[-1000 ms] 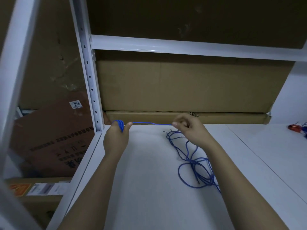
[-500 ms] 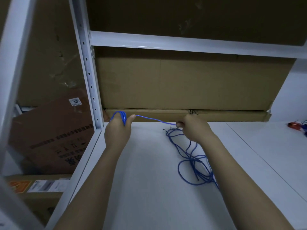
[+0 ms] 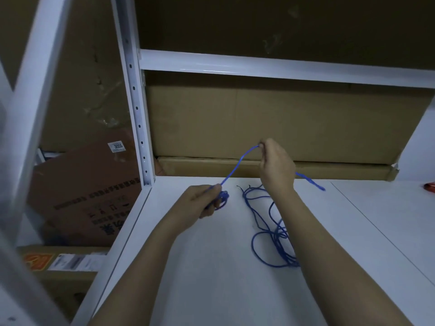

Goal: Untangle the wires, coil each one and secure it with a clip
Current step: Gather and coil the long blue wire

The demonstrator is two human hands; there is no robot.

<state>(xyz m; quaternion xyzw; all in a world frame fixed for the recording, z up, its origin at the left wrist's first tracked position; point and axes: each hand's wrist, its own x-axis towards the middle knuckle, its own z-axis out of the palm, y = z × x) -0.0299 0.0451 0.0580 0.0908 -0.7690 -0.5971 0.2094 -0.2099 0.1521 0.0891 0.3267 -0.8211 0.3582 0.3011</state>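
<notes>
Blue wire (image 3: 237, 166) is now running slantwise between the hands, where half a second ago it was stretching almost level along the far edge of the white shelf (image 3: 211, 267). The right hand (image 3: 275, 166) is now lifting higher, its fingertips pinching the strand up against the cardboard backing, and a short length is trailing past the wrist to the right. The left hand (image 3: 202, 200) is now sitting lower and nearer, more toward the middle, its fingers curling round a small wound bundle of the same wire. The rest of the thin, round, flexible wire is lying in loose tangled loops (image 3: 270, 236) on the matte shelf, near the right forearm. Behind, a plain brown cardboard box (image 3: 259, 123) is standing under a glossy white metal beam (image 3: 270, 67); a perforated upright (image 3: 136, 102) is rising at left. A leaning carton (image 3: 82, 189) beyond is bearing a sticker reading 3055 and printing too dim to read. Something red (image 3: 429, 186) is showing at the far right edge.
</notes>
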